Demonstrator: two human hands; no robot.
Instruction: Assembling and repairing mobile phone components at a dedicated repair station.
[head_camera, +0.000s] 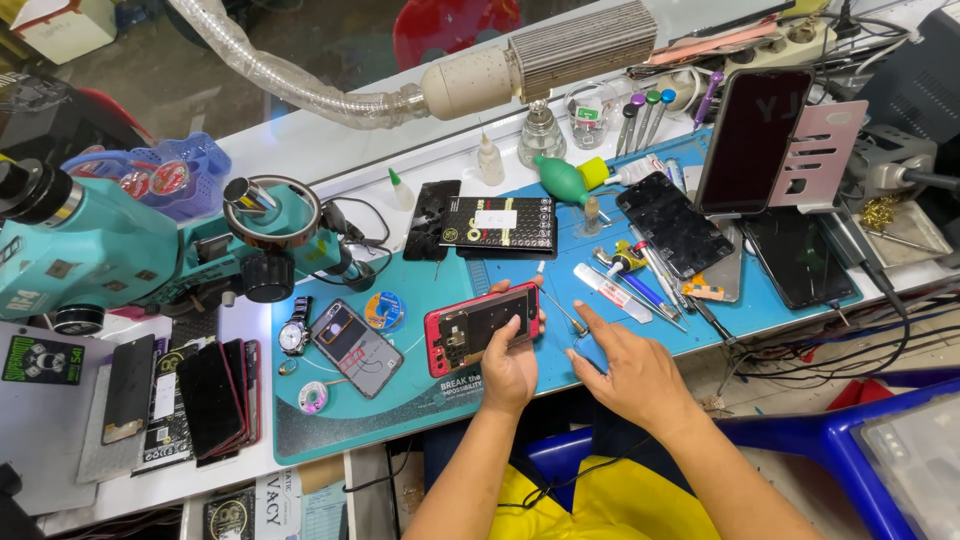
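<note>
Red phone (482, 328) flat, long axis left-right, gripped by left hand (511, 368); right hand (630, 372) empty, fingers spread.

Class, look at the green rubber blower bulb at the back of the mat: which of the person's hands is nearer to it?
Right. The right hand lies below the green blower bulb, fingers pointing toward it; the left hand holds the red phone, farther left.

Head camera looks steeply down, fairly close, over the blue mat (560, 375).
</note>
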